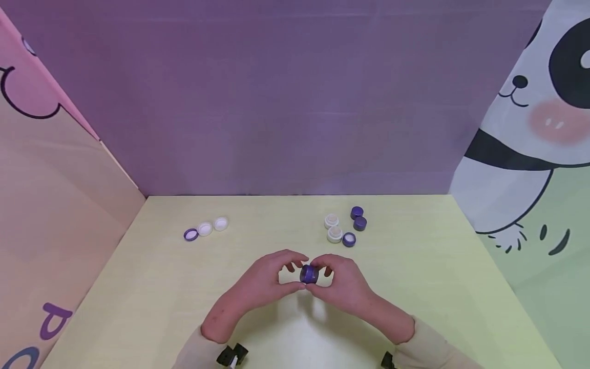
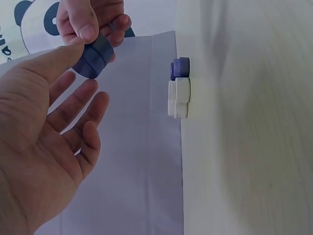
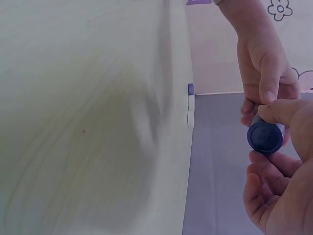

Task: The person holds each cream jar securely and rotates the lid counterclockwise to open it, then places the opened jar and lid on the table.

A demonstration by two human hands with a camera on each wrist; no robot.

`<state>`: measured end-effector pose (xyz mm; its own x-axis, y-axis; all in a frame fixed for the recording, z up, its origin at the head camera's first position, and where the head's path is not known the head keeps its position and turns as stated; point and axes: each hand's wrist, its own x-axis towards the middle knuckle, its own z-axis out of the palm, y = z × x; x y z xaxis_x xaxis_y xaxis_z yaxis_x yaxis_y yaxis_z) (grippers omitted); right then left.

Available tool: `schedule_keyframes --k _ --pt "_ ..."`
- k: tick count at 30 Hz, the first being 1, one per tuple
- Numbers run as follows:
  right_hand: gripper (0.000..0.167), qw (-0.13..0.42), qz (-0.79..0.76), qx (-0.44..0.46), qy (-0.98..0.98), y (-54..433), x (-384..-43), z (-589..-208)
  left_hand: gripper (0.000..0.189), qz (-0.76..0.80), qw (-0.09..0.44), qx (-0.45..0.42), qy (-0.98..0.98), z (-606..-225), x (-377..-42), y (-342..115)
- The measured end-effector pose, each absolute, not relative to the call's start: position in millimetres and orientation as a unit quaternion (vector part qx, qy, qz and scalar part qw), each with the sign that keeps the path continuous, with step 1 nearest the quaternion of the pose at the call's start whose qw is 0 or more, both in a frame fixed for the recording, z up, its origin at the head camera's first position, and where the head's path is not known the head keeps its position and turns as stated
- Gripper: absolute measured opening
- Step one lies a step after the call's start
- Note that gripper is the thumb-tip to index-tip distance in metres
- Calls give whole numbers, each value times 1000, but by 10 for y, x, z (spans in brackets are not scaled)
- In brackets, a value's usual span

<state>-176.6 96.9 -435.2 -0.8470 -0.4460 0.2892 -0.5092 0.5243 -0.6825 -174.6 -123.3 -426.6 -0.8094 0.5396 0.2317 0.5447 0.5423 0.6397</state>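
Note:
Both hands hold a small round purple jar between them, up over the middle of the table. My left hand pinches one end with thumb and index finger, its other fingers spread loosely. From the right, my right hand grips the other end between thumb and fingertips. The left wrist view shows the jar as two stacked round parts, tilted, the thumbs at its near side. A flat dark blue end face shows in the right wrist view.
At the back left lie a purple-rimmed lid and two white lids. Back right stand two white jars, a purple-and-white jar and two purple pieces. A purple wall rises behind the table.

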Motion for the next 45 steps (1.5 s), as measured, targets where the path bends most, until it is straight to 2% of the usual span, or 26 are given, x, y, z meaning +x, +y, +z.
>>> schedule_keyframes --k 5,15,22,32,37,41,45 --pt "31 40 404 271 -873 944 -1754 -4360 34 -375 -1 -319 -870 -4267 -1753 -1232" --pt "31 -4 432 270 -860 964 -1723 -4356 34 -385 -17 -326 -863 -4277 -1735 -1220" --pt "28 10 436 272 -858 979 -1713 -4334 33 -389 -63 -306 -867 -4268 -1708 -1198" --pt "25 13 422 254 -870 941 -1689 -4347 29 -386 -94 -300 -867 -4303 -1701 -1214" --pt "26 10 412 246 -878 899 -1677 -4345 25 -376 -93 -301 -871 -4324 -1687 -1233" --pt "28 29 406 249 -879 878 -1679 -4338 20 -364 -86 -291 -881 -4300 -1691 -1228" --pt "29 42 397 251 -882 865 -1673 -4349 26 -313 -49 -275 -908 -4286 -1685 -1221"
